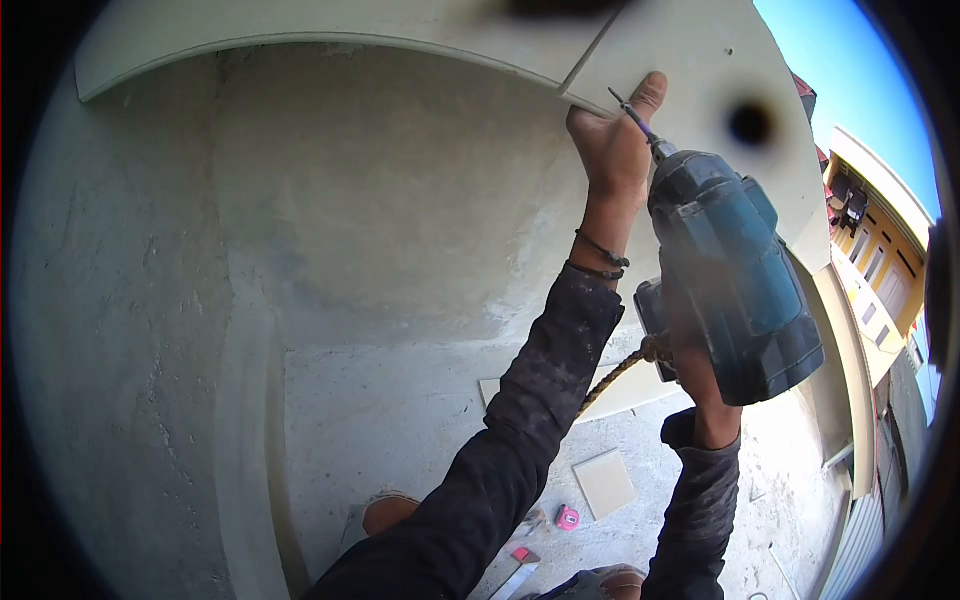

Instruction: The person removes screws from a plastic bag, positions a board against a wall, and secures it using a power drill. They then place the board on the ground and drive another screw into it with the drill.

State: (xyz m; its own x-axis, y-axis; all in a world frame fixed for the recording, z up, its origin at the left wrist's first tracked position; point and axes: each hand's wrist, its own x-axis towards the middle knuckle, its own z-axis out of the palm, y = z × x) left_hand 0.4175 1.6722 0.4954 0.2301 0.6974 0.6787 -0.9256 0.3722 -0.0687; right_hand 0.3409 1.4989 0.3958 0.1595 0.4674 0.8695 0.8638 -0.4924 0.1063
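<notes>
My right hand (690,345) is wrapped round the handle of a teal and black cordless drill (730,260), much of the hand hidden behind the tool. A braided cord (625,372) hangs from the drill. The drill points up, with a thin bit (640,122) and a small screw (616,96) at its tip, close to a pale board (690,60). With its thumb on the board's face, my left hand (615,145) grips the lower edge; its fingers are hidden behind. A joint between two board pieces runs just left of that thumb.
Below on the concrete floor lie a square tile-like offcut (605,484), a pink tape measure (568,517) and a tool with a red end (525,556). A long pale strip (630,398) lies near the wall (380,200). Buildings (885,245) stand outside at right.
</notes>
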